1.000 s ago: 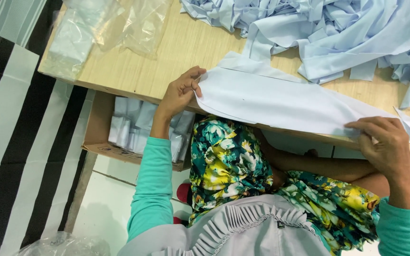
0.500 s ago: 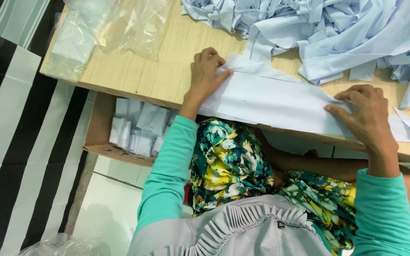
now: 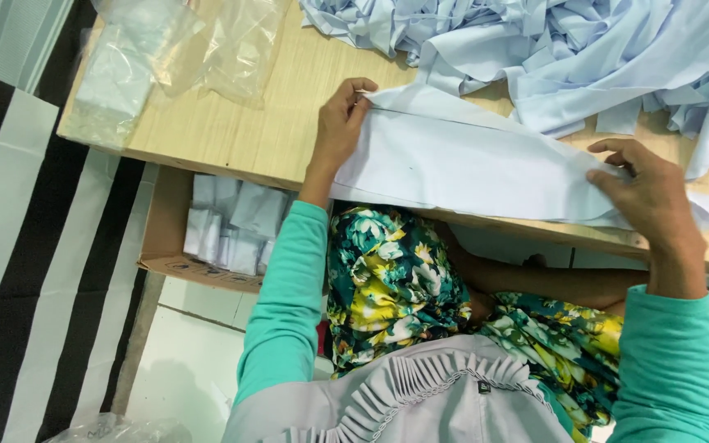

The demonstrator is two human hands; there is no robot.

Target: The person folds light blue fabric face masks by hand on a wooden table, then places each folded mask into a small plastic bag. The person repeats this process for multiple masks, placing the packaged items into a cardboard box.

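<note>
Left hand point(image 3: 340, 130) pinches the far left corner of the folded cloth point(image 3: 461, 164); right hand point(image 3: 648, 195) presses its right end flat, fingers closed on it. Cloth spans between both hands on the table point(image 3: 240, 131). Fabric pile point(image 3: 584, 49) beyond.

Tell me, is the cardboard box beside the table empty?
No, the cardboard box holds several small folded pale pieces packed side by side.
</note>
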